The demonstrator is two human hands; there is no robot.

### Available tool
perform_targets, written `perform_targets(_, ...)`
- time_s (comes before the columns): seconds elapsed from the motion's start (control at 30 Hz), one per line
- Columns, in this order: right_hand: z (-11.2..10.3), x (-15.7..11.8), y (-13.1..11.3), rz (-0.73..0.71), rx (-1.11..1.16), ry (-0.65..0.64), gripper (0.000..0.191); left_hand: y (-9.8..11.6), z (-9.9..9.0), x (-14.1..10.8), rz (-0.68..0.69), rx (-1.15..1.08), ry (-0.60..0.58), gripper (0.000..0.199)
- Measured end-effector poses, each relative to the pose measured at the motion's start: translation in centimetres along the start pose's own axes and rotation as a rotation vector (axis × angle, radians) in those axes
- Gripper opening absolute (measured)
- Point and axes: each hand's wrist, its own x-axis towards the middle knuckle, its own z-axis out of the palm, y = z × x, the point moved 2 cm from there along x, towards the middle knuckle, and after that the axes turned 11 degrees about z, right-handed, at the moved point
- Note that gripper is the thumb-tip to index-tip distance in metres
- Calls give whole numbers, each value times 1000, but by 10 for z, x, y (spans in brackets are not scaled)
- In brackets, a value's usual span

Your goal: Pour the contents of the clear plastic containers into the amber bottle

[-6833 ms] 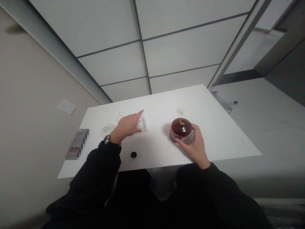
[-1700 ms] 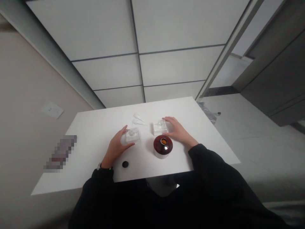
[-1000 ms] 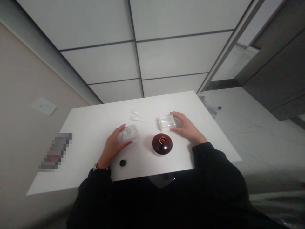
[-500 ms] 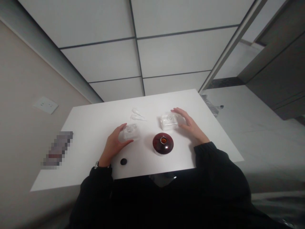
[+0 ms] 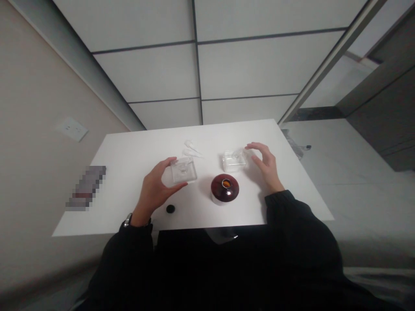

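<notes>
Clear plastic box point(image 5: 183, 170) sits on the white desk point(image 5: 136, 149), cupped by the left hand point(image 5: 152, 194); that grip is spread around it, though I cannot tell whether it presses the box. The right hand point(image 5: 264, 166) is raised and open, its fingers curved just beside a second clear box point(image 5: 234, 160); dark red jar point(image 5: 225, 189) stands between the boxes, nearer the person; small black cap point(image 5: 170, 209) lies by the left wrist; small clear pieces point(image 5: 193, 149) lie farther off. Smooth plastic could slip from a loose grip; a careless sweep of a hand could tip the jar or send the cap rolling toward the desk's edge.
</notes>
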Motion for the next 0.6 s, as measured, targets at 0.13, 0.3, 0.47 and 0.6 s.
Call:
perform_targets(0.13, 0, 0, -1, 16, -48, 34, 36, 35, -19, 15, 60, 86, 4, 73)
perform_targets(0.3, -2, 0, -1, 7, -61, 81, 36, 58, -25, 27, 156, 166, 12, 77)
perform_targets(0.47, -2, 1, 1, 18, -81, 105, 35, 69, -24, 33, 251, 210, -9, 74)
perform_targets(0.6, -2, 2, 3, 14, -77, 111, 31, 76, -23, 37, 314, 242, 12, 67)
